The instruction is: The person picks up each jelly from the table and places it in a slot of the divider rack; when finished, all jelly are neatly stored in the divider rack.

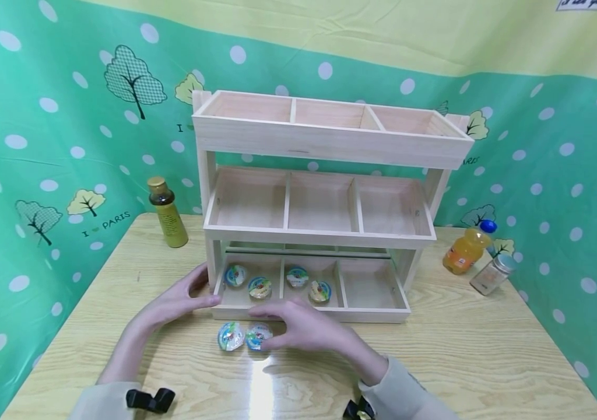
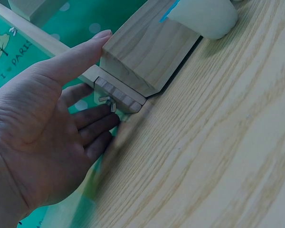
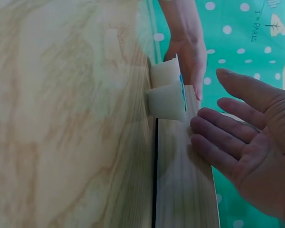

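A three-tier wooden shelf [image 1: 330,143] stands on the table. My left hand [image 1: 180,300] is at its lower left corner, thumb touching the bottom tray [image 2: 142,52] and loosely bent fingers beside the leg with a wing nut. Two small foil-lidded cups, a left one [image 1: 231,336] and a right one [image 1: 257,335], stand on the table before the tray. Over the right cup hovers my right hand [image 1: 306,326], fingers spread and thumb overlapping its lid; the right wrist view shows the fingers apart from the white cup [image 3: 166,102].
The bottom tray's left compartment has two similar cups [image 1: 260,287]; its middle one has two more [image 1: 297,276]. A green bottle [image 1: 172,224] stands left of the shelf. To the right are an orange drink bottle [image 1: 466,251] and a shaker jar [image 1: 491,275].
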Demonstrator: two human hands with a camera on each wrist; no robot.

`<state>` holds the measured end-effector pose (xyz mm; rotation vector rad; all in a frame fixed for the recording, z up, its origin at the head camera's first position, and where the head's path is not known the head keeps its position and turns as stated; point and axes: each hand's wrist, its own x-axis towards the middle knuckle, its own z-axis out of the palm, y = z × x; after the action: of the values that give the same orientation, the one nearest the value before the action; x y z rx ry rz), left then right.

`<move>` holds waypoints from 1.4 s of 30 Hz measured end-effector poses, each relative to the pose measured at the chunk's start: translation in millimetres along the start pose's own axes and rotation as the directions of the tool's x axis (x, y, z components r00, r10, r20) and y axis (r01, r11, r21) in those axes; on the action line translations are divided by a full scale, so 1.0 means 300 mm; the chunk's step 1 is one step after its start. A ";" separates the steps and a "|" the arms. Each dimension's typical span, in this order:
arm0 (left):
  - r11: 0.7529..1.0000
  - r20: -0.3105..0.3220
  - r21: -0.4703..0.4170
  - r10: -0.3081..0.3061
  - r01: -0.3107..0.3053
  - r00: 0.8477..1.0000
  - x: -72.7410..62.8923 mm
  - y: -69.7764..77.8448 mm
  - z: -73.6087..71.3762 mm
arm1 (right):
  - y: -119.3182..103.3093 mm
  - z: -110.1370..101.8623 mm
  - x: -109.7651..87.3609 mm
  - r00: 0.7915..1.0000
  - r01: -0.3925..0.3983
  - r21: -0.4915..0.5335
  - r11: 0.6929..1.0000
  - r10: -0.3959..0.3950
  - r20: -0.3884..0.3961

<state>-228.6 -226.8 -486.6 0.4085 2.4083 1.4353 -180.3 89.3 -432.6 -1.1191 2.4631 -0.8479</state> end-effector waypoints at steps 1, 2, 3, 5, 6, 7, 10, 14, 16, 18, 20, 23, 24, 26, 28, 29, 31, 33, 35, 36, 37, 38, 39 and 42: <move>1.000 0.000 -0.001 0.002 -0.002 1.000 0.000 0.000 0.000 | 0.000 0.003 0.000 1.000 0.002 -0.013 1.000 -0.002 0.006; 1.000 0.000 0.000 0.003 -0.003 1.000 -0.001 0.000 0.000 | 0.001 0.005 0.000 1.000 -0.001 -0.021 1.000 0.002 0.012; 1.000 0.000 -0.001 0.005 -0.005 1.000 -0.001 0.000 -0.001 | 0.002 0.008 0.000 1.000 -0.005 -0.034 0.999 0.006 0.017; 1.000 0.000 -0.002 0.006 -0.006 1.000 0.000 0.000 -0.001 | 0.003 0.012 0.000 0.999 -0.013 -0.046 0.999 0.014 0.031; 1.000 0.001 -0.002 0.005 -0.005 1.000 0.000 0.000 -0.001 | 0.002 0.013 -0.001 0.999 -0.015 -0.048 0.999 0.017 0.036; 1.000 0.001 -0.002 0.005 -0.005 1.000 0.000 0.000 -0.002 | 0.001 0.014 0.000 0.999 -0.017 -0.049 0.999 0.019 0.040; 1.000 0.002 -0.003 0.005 -0.005 1.000 0.000 -0.003 -0.001 | 0.001 0.017 0.001 0.999 -0.007 -0.052 0.999 0.009 0.048; 1.000 0.003 -0.008 0.008 -0.008 1.000 0.001 -0.005 0.000 | 0.005 0.019 0.005 0.999 0.011 -0.052 0.999 -0.009 0.051; 1.000 0.002 -0.012 0.007 -0.007 1.000 0.002 -0.005 0.001 | 0.007 0.019 0.007 0.999 0.014 -0.055 0.998 -0.011 0.052; 1.000 0.001 -0.011 0.006 -0.006 1.000 0.002 -0.006 0.001 | 0.009 0.020 0.010 0.998 0.013 -0.057 0.998 -0.010 0.055; 1.000 -0.002 -0.011 0.006 -0.006 1.000 0.002 -0.006 0.001 | 0.012 0.022 0.014 0.998 0.012 -0.053 0.999 -0.009 0.057; 1.000 -0.002 -0.009 0.004 -0.004 1.000 0.001 -0.005 0.001 | 0.017 0.027 0.019 0.998 0.013 -0.051 0.999 -0.010 0.061; 1.000 -0.002 -0.009 0.003 -0.003 1.000 0.001 -0.004 0.001 | 0.018 0.028 0.021 0.998 0.014 -0.049 0.999 -0.010 0.062; 1.000 -0.001 -0.006 0.002 -0.002 1.000 0.001 -0.003 0.000 | 0.021 0.032 0.022 0.998 0.020 -0.056 0.998 -0.016 0.060; 1.000 0.000 -0.003 -0.001 0.001 1.000 0.001 -0.002 0.000 | 0.024 0.035 0.023 0.998 0.028 -0.071 0.997 -0.024 0.054; 1.000 0.000 -0.002 -0.002 0.002 1.000 0.001 -0.002 -0.001 | 0.025 0.036 0.024 0.998 0.032 -0.078 0.996 -0.028 0.051; 1.000 0.000 0.000 -0.003 0.003 1.000 0.000 -0.001 -0.001 | 0.027 0.040 0.024 0.998 0.034 -0.088 0.996 -0.029 0.048; 1.000 0.001 -0.002 -0.003 0.003 1.000 0.000 0.000 -0.001 | 0.029 0.044 0.025 0.998 0.034 -0.097 0.995 -0.029 0.047; 1.000 0.002 -0.005 0.000 0.000 1.000 0.000 0.000 0.000 | 0.031 0.048 0.027 0.998 0.031 -0.099 0.995 -0.027 0.049; 1.000 0.002 -0.006 0.001 -0.001 1.000 0.000 0.000 0.000 | 0.031 0.049 0.028 0.999 0.028 -0.098 0.995 -0.023 0.049; 1.000 0.002 -0.008 0.002 -0.002 1.000 -0.001 0.000 0.000 | 0.031 0.050 0.029 0.999 0.024 -0.097 0.995 -0.020 0.049; 1.000 0.002 -0.010 0.004 -0.004 1.000 -0.001 -0.001 0.000 | 0.031 0.051 0.030 0.999 0.024 -0.102 0.995 -0.019 0.048; 1.000 0.002 -0.010 0.003 -0.003 1.000 -0.001 -0.001 0.000 | 0.031 0.051 0.031 0.999 0.023 -0.106 0.994 -0.018 0.046; 1.000 0.002 -0.014 0.003 -0.003 1.000 -0.003 -0.003 -0.001 | 0.030 0.051 0.034 0.999 0.026 -0.115 0.993 -0.021 0.039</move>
<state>-228.0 -227.7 -487.3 0.4097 2.3955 1.4515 -184.6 80.2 -450.6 -1.1941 2.5000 -0.6922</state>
